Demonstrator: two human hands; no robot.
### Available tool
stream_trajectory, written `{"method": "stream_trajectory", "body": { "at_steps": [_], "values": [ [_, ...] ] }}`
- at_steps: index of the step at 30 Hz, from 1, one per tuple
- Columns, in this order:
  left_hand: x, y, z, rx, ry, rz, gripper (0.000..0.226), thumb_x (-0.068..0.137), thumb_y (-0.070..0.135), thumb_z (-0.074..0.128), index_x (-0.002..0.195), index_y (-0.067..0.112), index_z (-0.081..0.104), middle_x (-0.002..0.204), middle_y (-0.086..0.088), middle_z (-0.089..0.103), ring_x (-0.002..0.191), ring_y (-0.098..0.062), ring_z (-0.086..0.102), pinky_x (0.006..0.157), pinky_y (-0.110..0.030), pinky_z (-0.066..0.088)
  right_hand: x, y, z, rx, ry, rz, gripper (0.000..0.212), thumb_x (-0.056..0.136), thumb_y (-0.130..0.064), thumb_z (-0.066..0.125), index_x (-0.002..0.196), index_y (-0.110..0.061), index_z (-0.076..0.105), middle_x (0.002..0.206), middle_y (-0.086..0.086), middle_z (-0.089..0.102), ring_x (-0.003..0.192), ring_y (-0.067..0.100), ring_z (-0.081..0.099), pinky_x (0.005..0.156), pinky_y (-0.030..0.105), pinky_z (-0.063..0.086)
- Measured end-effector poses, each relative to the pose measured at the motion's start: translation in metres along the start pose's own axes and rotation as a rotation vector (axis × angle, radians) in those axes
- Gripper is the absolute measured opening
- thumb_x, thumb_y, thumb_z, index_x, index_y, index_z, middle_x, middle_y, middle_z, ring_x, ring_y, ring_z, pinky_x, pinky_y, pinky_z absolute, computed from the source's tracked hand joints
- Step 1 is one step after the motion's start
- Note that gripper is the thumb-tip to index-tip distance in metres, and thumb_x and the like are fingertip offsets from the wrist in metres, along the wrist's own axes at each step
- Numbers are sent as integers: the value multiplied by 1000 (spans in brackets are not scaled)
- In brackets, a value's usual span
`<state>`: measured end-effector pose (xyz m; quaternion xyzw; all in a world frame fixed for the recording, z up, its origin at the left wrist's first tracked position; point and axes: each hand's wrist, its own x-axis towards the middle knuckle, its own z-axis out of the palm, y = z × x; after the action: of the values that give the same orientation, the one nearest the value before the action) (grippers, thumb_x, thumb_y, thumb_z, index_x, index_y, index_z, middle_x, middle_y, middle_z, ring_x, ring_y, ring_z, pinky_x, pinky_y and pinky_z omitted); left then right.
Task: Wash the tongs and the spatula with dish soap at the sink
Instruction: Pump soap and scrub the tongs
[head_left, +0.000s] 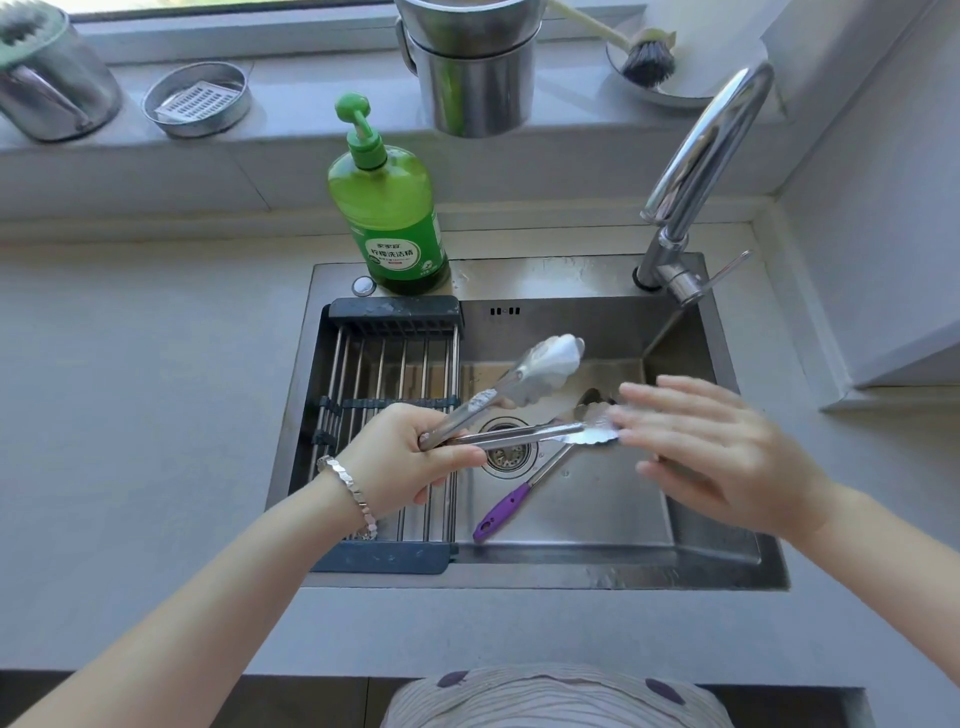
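Observation:
My left hand (415, 457) grips the hinge end of the steel tongs (524, 379) over the sink (727, 566), with the tongs' two arms spread apart. My right hand (711, 452) has straight fingers, and its fingertips touch the scalloped tip of the lower tong arm. Under the tongs the spatula with a purple handle (501, 512) lies on the sink floor, its head partly hidden near my right fingertips. A green dish soap bottle (392, 208) with a pump stands on the sink's back rim.
A dark drying rack (384, 364) with steel bars spans the sink's left side. The curved faucet (696, 161) rises at the back right; no water is visible. The drain (506, 452) sits mid-sink. Steel pots, a dish and a brush stand on the windowsill.

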<state>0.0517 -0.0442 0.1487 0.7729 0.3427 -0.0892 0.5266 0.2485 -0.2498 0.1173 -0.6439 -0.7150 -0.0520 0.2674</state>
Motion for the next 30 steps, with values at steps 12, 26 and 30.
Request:
{"method": "stream_trajectory", "body": {
  "at_steps": [12, 26, 30],
  "values": [
    [3, 14, 7, 94, -110, 3, 28, 80, 26, 68, 83, -2, 68, 51, 0, 49, 33, -2, 41, 39, -14, 42, 51, -15, -7, 917, -553, 1149, 13, 77, -17, 74, 73, -5, 70, 57, 4, 67, 47, 9, 59, 49, 18, 50],
    [8, 14, 7, 80, -99, -27, 25, 80, 27, 69, 78, 2, 68, 53, -2, 50, 34, -4, 42, 39, -15, 43, 60, -6, -1, 853, -682, 1172, 18, 74, -21, 76, 66, -9, 66, 61, 3, 68, 48, 6, 59, 51, 16, 49],
    [9, 13, 7, 67, -84, -26, 33, 81, 28, 68, 84, -5, 68, 53, -2, 51, 36, -6, 44, 41, -17, 44, 59, 1, -3, 960, -603, 1195, 15, 84, -19, 66, 73, -10, 71, 67, 6, 67, 50, 6, 57, 51, 14, 49]
  ]
}}
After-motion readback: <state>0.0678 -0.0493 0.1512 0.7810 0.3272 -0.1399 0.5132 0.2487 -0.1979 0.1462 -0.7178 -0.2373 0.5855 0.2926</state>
